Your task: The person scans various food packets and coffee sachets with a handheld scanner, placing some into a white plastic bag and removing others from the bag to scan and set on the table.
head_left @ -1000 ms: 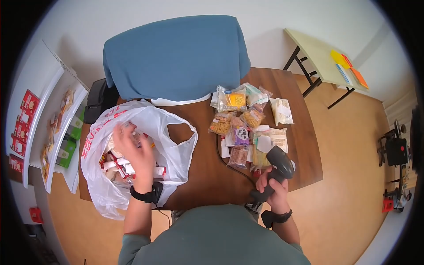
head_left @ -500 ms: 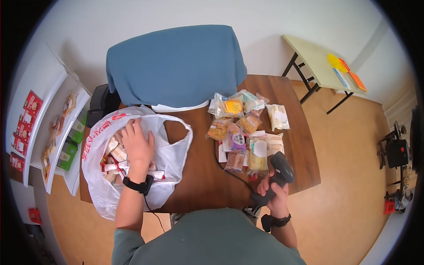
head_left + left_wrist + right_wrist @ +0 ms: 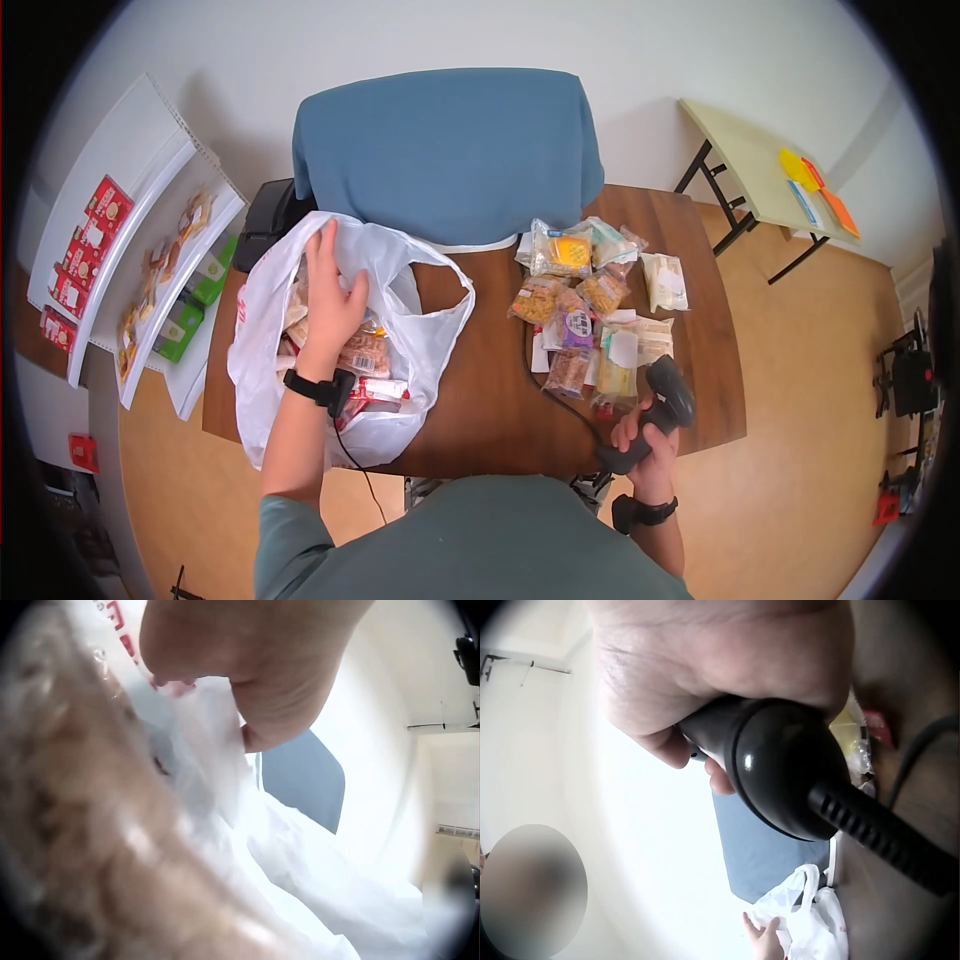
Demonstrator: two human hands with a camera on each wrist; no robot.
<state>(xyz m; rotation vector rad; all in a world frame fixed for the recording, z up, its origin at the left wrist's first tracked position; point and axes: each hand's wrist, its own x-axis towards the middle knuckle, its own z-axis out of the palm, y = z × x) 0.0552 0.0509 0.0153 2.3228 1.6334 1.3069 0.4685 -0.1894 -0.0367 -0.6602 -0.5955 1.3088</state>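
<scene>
My left hand reaches into the mouth of a white plastic bag, fingers extended towards its far rim and thumb spread apart. Below the hand, packaged snacks fill the bag; in the left wrist view a blurred packet lies close to the camera. Whether the fingertips touch the plastic is unclear. The right hand grips a black handheld scanner by its handle near the table's front edge; the right wrist view shows the handle's end and cable. Beyond the scanner lies a pile of snack packets.
A blue cloth covers a large object at the table's back, beside a black device. Shelves with red boxes and packets stand at left. A black cable runs beside the pile. A light side table stands back right.
The left hand has moved farther towards the bag's far rim, its fingers now straighter. A pink-brown packet in the bag is now more visible. The camera view has shifted; the right hand keeps its grip.
</scene>
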